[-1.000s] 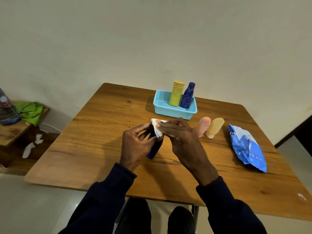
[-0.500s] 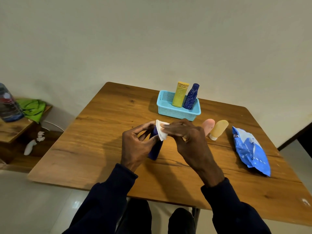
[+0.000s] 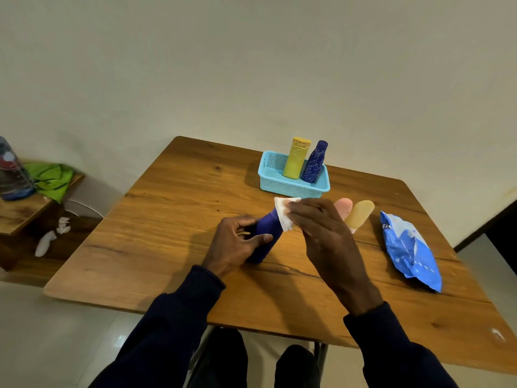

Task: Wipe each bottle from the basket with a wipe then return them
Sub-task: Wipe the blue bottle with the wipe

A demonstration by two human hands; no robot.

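Note:
My left hand [image 3: 234, 242] grips a plain dark blue bottle [image 3: 266, 231], tilted over the middle of the wooden table [image 3: 173, 219]. My right hand [image 3: 319, 228] pinches a white wipe [image 3: 284, 212] against the bottle's upper end. Behind them a light blue basket [image 3: 291, 187] holds a yellow bottle [image 3: 296, 158] and a patterned dark blue bottle [image 3: 314, 161], both upright. A pink bottle [image 3: 344, 206] and a pale yellow bottle [image 3: 360, 214] lie on the table to the right, partly hidden by my right hand.
A blue wipes packet [image 3: 408, 249] lies near the table's right side. To the left a low wooden shelf [image 3: 19, 214] carries a large water bottle [image 3: 12, 175] and a green cloth [image 3: 51, 179]. White crumpled wipes [image 3: 51, 236] lie below it.
My right hand with the wipe has slid up from the bottle's middle to its top end. More of the blue bottle now shows between my hands.

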